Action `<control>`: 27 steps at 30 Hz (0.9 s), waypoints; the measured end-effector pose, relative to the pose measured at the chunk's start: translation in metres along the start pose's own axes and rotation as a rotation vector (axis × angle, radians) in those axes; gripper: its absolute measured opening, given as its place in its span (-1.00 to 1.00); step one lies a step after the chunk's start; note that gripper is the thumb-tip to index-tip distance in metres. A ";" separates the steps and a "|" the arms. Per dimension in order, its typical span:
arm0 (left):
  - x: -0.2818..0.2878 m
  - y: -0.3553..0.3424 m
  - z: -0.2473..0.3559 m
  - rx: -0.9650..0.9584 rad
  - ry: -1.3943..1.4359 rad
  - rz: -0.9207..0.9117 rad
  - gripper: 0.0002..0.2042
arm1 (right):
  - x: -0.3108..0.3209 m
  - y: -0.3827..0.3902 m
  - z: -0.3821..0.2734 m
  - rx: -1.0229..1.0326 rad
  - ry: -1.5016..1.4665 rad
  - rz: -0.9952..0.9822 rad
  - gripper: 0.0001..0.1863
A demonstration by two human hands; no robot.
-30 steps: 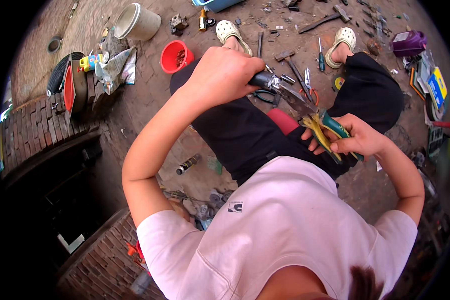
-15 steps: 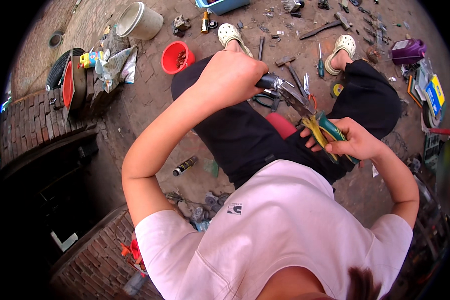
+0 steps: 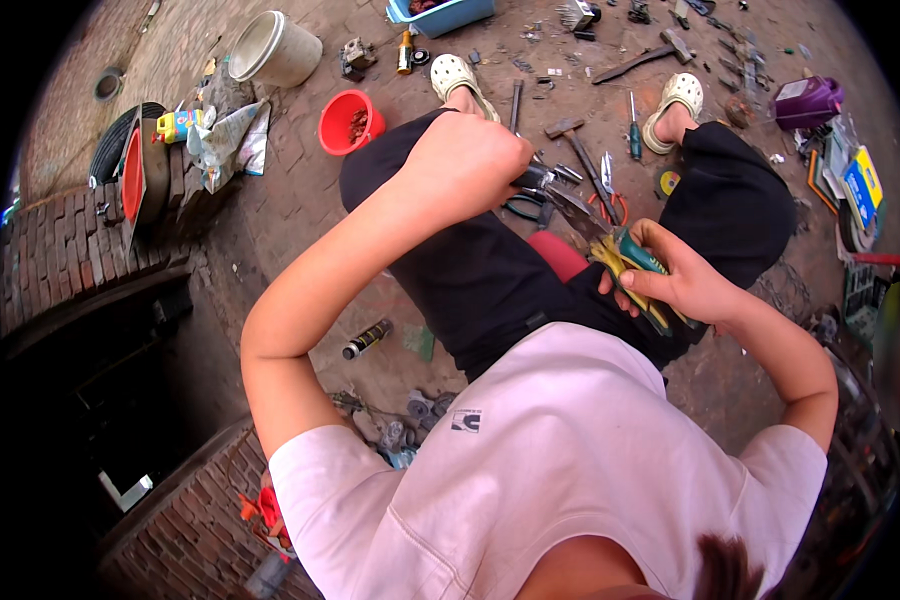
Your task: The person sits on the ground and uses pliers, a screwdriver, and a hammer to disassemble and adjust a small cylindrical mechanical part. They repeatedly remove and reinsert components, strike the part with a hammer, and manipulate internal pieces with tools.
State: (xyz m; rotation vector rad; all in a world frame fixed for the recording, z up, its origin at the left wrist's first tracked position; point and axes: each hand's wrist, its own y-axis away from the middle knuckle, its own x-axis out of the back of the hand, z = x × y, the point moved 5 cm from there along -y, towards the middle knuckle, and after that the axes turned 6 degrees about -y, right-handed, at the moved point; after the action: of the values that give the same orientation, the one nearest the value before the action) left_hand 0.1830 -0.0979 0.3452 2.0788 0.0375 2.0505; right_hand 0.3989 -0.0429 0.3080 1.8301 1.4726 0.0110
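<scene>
My left hand (image 3: pixel 465 165) is closed in a fist around a dark cylindrical piece (image 3: pixel 536 177) with a shiny metal end, held above my left thigh. My right hand (image 3: pixel 675 275) is wrapped round a pair of pliers (image 3: pixel 618 262) with green and yellow handles, over my lap. The pliers' metal jaws point up and left and meet the dark piece's end. Exactly what they bite on is too small to tell. Beyond them on the ground lie a hammer (image 3: pixel 580 155) and scissors-like cutters with red handles (image 3: pixel 608 190).
A red bucket (image 3: pixel 332 128) with brownish pieces stands by my left knee, and a pale bucket (image 3: pixel 305 58) behind it. Farther out are a blue tub (image 3: pixel 460 18), another hammer (image 3: pixel 640 62), a screwdriver (image 3: pixel 634 138) and a purple jug (image 3: pixel 808 103). A black spray can (image 3: pixel 368 338) lies at left.
My right hand has shifted slightly up the handles toward the jaws, and the pliers have turned a little. My left hand keeps its grip on the dark piece. The view has shifted slightly.
</scene>
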 end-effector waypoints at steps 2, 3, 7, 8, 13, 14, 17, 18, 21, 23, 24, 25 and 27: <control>-0.002 -0.001 0.001 -0.035 0.004 0.005 -0.83 | 0.006 -0.007 0.012 -0.143 -0.022 -0.051 -0.78; -0.009 -0.001 0.002 -0.069 0.007 0.001 -0.82 | 0.006 -0.009 0.017 -0.220 -0.049 -0.087 -0.78; -0.013 0.000 0.012 -0.132 -0.298 0.347 -0.79 | -0.007 -0.007 0.016 -0.327 -0.245 -0.133 -0.84; -0.013 0.003 0.009 -0.086 -0.229 0.403 -0.79 | -0.010 -0.006 0.014 -0.330 -0.308 -0.158 -0.85; 0.003 0.014 0.006 -0.008 0.037 0.378 -0.82 | -0.015 0.011 -0.012 -0.263 -0.040 -0.195 -0.85; 0.005 0.016 0.007 -0.017 0.078 0.337 -0.83 | -0.015 0.013 -0.016 -0.261 0.013 -0.196 -0.84; 0.016 0.015 0.007 -0.124 0.179 0.302 -0.88 | -0.016 0.023 -0.029 -0.262 0.173 -0.168 -0.82; 0.018 0.015 0.007 -0.155 0.201 0.290 -0.88 | -0.016 0.024 -0.033 -0.210 0.247 -0.188 -0.81; 0.025 0.015 0.006 -0.210 0.219 0.283 -0.86 | -0.017 0.028 -0.045 -0.061 0.460 -0.205 -0.79; 0.029 0.014 0.004 -0.222 0.267 0.232 -0.86 | -0.016 0.031 -0.051 0.003 0.541 -0.178 -0.78; 0.030 0.015 0.005 -0.239 0.302 0.215 -0.86 | -0.017 0.032 -0.056 0.042 0.584 -0.166 -0.77; 0.030 0.016 0.006 -0.256 0.337 0.199 -0.86 | -0.018 0.034 -0.059 0.035 0.620 -0.156 -0.76; 0.031 0.017 0.008 -0.296 0.417 0.162 -0.87 | -0.024 0.039 -0.066 0.019 0.694 -0.131 -0.75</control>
State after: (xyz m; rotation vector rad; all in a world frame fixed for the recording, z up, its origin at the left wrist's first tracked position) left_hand 0.1893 -0.1101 0.3790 1.5026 -0.3545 2.3806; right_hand 0.3936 -0.0275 0.3868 1.8277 2.0576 0.6228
